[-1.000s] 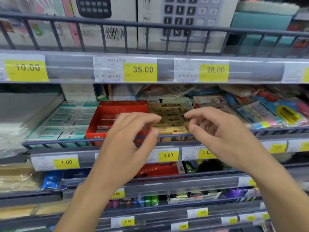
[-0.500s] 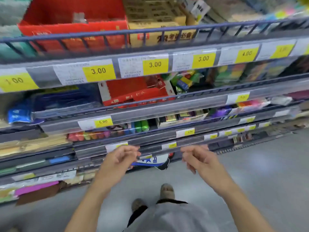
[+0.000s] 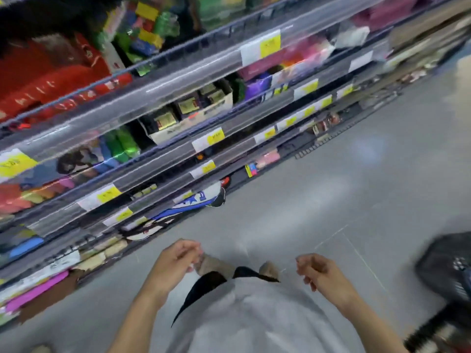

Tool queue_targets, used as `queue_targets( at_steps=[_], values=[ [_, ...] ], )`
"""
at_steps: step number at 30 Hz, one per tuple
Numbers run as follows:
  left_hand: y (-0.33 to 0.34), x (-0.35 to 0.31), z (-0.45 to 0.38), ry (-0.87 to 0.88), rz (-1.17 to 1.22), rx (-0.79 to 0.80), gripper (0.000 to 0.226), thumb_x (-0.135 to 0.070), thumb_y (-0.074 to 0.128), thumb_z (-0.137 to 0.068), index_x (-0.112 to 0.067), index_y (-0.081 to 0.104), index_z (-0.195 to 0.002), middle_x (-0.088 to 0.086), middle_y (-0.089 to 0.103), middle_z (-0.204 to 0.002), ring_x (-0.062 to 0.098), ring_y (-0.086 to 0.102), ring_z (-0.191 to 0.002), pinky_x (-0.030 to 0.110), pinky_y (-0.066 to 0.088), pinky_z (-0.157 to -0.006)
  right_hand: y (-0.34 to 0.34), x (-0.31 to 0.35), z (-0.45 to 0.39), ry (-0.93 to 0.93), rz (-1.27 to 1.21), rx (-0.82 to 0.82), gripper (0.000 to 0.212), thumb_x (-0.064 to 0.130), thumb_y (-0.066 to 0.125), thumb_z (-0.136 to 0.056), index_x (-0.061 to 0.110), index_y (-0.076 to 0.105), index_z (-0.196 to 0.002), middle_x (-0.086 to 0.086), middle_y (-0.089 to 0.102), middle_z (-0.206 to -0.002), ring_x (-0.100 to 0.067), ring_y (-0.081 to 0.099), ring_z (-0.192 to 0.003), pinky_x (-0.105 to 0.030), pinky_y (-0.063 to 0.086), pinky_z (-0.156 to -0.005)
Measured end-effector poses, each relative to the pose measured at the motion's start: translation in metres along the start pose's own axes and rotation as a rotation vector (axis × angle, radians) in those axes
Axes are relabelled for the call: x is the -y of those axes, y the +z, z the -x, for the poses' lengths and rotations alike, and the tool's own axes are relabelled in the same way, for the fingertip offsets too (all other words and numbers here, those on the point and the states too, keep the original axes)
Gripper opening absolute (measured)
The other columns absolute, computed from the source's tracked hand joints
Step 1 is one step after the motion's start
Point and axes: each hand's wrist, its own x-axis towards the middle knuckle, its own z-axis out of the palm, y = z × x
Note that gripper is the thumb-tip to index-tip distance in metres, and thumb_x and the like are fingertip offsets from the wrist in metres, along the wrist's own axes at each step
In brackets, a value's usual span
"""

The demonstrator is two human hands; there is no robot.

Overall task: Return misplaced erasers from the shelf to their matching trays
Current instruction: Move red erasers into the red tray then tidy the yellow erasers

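Both hands have dropped from the shelf [image 3: 178,82] to waist height, left hand [image 3: 175,261] and right hand [image 3: 318,271] loosely curled, holding nothing visible; no eraser or tray shows, so next comes finding one.

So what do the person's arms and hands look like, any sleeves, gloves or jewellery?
Both forearms are bare with no sleeves reaching them. The left hand and right hand wear no gloves, and no watch or bracelet shows. Rings are too blurred to judge. A light grey top covers the torso.
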Motion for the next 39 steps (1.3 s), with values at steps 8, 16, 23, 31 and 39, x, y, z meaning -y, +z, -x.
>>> queue_targets(
  at_steps=[8,16,23,31,39],
  values=[
    [0.112,-0.048,0.009,0.064,-0.137,0.119,0.009,-0.018,0.067,-0.1,-0.015,0.074,-0.105,0.007,0.079,-0.097,0.02,0.068,-0.086,0.034,0.054,-0.081,-0.092,-0.035,0.01,-0.033,-0.128,-0.066,0.011,0.012,0.059,-0.1,0.007,0.067,-0.105,-0.007,0.068,-0.084,-0.011,0.056,-0.062,-0.023,0.043,-0.056],
    [0.183,-0.092,-0.018,0.08,-0.265,0.242,0.012,-0.021,0.064,-0.102,-0.019,0.072,-0.111,-0.005,0.08,-0.103,0.02,0.071,-0.098,0.031,0.056,-0.083,-0.182,-0.006,-0.01,-0.167,-0.297,-0.188,0.01,0.024,0.061,-0.097,0.027,0.07,-0.101,0.004,0.074,-0.086,-0.006,0.061,-0.065,-0.017,0.049,-0.059],
    [0.254,-0.175,-0.088,0.123,-0.296,0.323,0.012,-0.021,0.065,-0.101,-0.02,0.072,-0.111,-0.006,0.079,-0.103,0.017,0.072,-0.096,0.024,0.055,-0.078,-0.248,0.001,-0.052,-0.082,-0.327,-0.262,0.012,0.023,0.061,-0.098,0.028,0.07,-0.104,0.005,0.074,-0.087,-0.006,0.062,-0.067,-0.024,0.05,-0.064],
    [0.33,-0.315,-0.158,0.219,-0.302,0.409,0.011,-0.027,0.068,-0.099,-0.025,0.073,-0.109,-0.006,0.079,-0.104,0.009,0.072,-0.095,0.022,0.052,-0.077,-0.334,0.01,-0.096,0.026,-0.309,-0.339,0.013,0.02,0.062,-0.098,0.025,0.072,-0.104,0.005,0.074,-0.087,-0.007,0.064,-0.066,-0.029,0.051,-0.063],
    [0.375,-0.402,-0.185,0.278,-0.259,0.315,0.01,-0.032,0.071,-0.096,-0.039,0.076,-0.098,-0.01,0.078,-0.1,0.007,0.072,-0.092,0.027,0.053,-0.079,-0.429,0.065,-0.176,-0.052,-0.228,-0.293,0.015,0.016,0.06,-0.098,0.024,0.072,-0.1,0.002,0.075,-0.084,-0.008,0.065,-0.065,-0.035,0.052,-0.064]
  ],
)
